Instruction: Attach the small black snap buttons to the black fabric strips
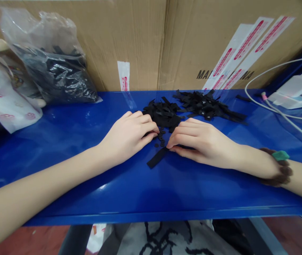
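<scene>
My left hand [131, 136] rests at the small round black pieces [162, 139], its thumb and fingertips pressed together; whatever is between them is too small to make out. My right hand [201, 143] pinches the upper end of a short black strip [156, 158], which slants down to the left over the blue table [119, 184]. Just behind the hands lies a heap of black strips [163, 113]. A second heap of black strips [206, 104], with small white marks on some, spreads behind my right hand.
A cardboard box [100, 35] stands along the back, with white and red tape strips [246, 49] on it. At the back left are a clear bag of black material [66, 74] and a white bag [15, 109]. A white cable [280, 111] and white device [296, 90] lie right.
</scene>
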`<state>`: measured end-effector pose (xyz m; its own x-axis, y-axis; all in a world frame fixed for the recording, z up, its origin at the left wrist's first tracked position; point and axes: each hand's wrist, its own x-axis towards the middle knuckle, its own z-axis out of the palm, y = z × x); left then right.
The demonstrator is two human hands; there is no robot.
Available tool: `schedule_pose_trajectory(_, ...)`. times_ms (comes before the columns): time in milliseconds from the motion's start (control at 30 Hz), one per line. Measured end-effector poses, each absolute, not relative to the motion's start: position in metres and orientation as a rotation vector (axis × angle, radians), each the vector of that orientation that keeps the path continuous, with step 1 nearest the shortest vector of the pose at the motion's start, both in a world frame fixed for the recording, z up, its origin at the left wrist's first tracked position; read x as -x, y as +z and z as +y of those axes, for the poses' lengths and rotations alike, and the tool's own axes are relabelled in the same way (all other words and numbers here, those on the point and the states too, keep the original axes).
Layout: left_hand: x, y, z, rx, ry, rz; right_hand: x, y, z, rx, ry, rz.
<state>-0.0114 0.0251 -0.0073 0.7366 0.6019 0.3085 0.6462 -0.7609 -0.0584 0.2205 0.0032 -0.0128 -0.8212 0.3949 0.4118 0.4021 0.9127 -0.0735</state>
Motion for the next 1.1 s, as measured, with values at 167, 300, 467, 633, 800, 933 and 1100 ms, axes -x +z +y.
schedule_pose_trajectory(167,0.0125,-0.0083,0.0253,2.768,-0.405,-1.014,-0.2205,-0.0131,0.0033,0.583,-0.018,-2.647)
schedule_pose_trajectory(300,0.0115,-0.0080,0.0248,2.767,-0.401,-1.006,-0.2207,-0.0134,0.0038,0.579,-0.017,-2.647)
schedule_pose_trajectory(467,0.0108,-0.0075,0.0246,2.764,-0.405,-1.019,-0.2210,-0.0131,0.0032,0.586,-0.014,-2.652)
schedule_pose_trajectory(633,0.0116,-0.0082,0.0247,2.775,-0.407,-1.021,-0.2206,-0.0134,0.0032,0.585,-0.018,-2.650)
schedule_pose_trajectory(800,0.0112,-0.0081,0.0259,2.819,-0.425,-1.022,-0.2205,-0.0140,0.0039,0.583,-0.014,-2.650)
schedule_pose_trajectory(933,0.0106,-0.0086,0.0271,2.853,-0.442,-1.019,-0.2205,-0.0142,0.0040,0.587,-0.010,-2.653)
schedule_pose_trajectory(1100,0.0119,-0.0099,0.0268,2.868,-0.457,-0.996,-0.2211,-0.0139,0.0033,0.590,-0.007,-2.658)
